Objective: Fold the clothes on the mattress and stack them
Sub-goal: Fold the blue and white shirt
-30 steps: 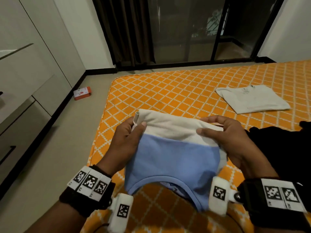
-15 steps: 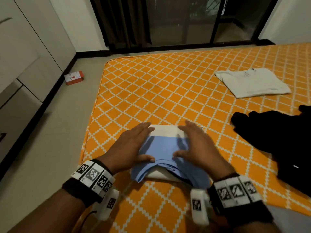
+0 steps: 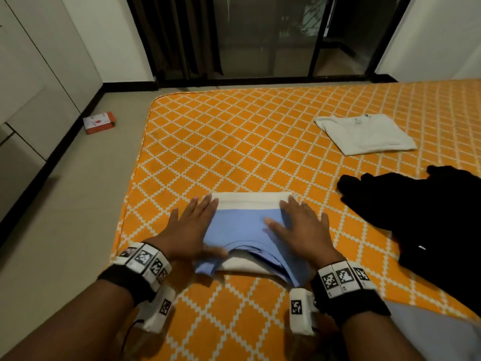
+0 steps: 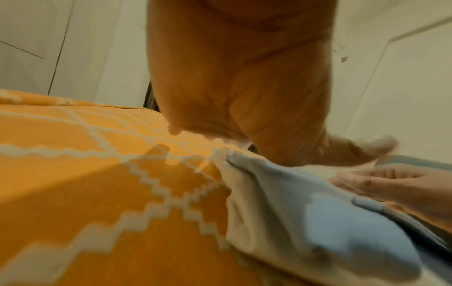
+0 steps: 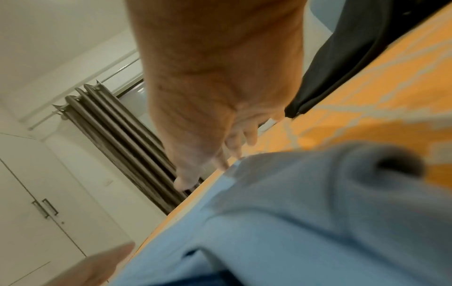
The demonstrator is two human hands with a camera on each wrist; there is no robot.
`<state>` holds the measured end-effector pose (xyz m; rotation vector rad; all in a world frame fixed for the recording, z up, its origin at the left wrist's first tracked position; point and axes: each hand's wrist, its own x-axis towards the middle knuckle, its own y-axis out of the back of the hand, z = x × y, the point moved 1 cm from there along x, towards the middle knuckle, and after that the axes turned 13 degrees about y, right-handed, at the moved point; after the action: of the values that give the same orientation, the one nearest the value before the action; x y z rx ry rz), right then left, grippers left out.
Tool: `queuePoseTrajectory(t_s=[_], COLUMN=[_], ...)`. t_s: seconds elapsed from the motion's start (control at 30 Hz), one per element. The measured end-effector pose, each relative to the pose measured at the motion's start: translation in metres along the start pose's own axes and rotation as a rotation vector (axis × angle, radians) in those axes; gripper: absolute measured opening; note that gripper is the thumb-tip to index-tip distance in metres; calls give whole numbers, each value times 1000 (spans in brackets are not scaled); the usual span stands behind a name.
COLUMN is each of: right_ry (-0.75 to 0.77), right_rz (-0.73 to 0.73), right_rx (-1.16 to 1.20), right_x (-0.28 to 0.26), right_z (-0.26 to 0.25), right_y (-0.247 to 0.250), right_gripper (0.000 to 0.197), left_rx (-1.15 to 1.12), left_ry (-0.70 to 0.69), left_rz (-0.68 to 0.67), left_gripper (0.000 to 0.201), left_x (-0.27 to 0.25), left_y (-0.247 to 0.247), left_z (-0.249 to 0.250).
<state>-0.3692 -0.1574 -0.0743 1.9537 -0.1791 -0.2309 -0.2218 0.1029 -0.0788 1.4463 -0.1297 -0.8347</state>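
Note:
A folded blue and cream shirt [image 3: 247, 227] lies near the front left corner of the orange patterned mattress [image 3: 234, 142]. My left hand [image 3: 190, 227] lies flat on the shirt's left edge with straight fingers, its thumb by the collar. My right hand [image 3: 299, 227] presses flat on the shirt's right side. In the left wrist view the left hand [image 4: 239, 116] rests over the shirt [image 4: 305, 203]. The right wrist view shows the right hand [image 5: 220, 116] above the blue cloth [image 5: 293, 222]. A folded white shirt [image 3: 364, 134] lies at the far right. A crumpled black garment [image 3: 421, 214] lies to the right.
The mattress edge runs along the left, with grey floor [image 3: 78, 204] beyond it. A small orange and white box [image 3: 99, 123] lies on the floor. White cabinets [image 3: 31, 74] line the left wall. Dark glass doors and a curtain [image 3: 182, 35] stand behind.
The shirt was held up in both hands a second ago, then laid down on the mattress. Both hands have since spread apart to the shirt's sides, flat on it.

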Motion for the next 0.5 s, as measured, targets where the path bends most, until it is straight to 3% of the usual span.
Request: queuePoseTrajectory(t_s=[0.07,0.13,0.27,0.37,0.5], right_ry=[-21,-102,-312,-321,-356], right_rz=[307,485,399,402,436], right_rx=[-52,41,343,393,370], right_x=[12,24,49,65,69], right_z=[-3,2,22,32,44], right_y=[10,12,5,6,3], right_gripper=[46,36,54,31,25], left_rx=[-106,-222,-565,-611,-607], left_ry=[-17,-3,124,150,157], left_rz=[225,424,387,429,446], left_gripper=[115,86,55,20,17], left_x=[9,22,59,78,87], left_y=[14,18,12,14,11], left_z=[0,-2,-8,-13,-22])
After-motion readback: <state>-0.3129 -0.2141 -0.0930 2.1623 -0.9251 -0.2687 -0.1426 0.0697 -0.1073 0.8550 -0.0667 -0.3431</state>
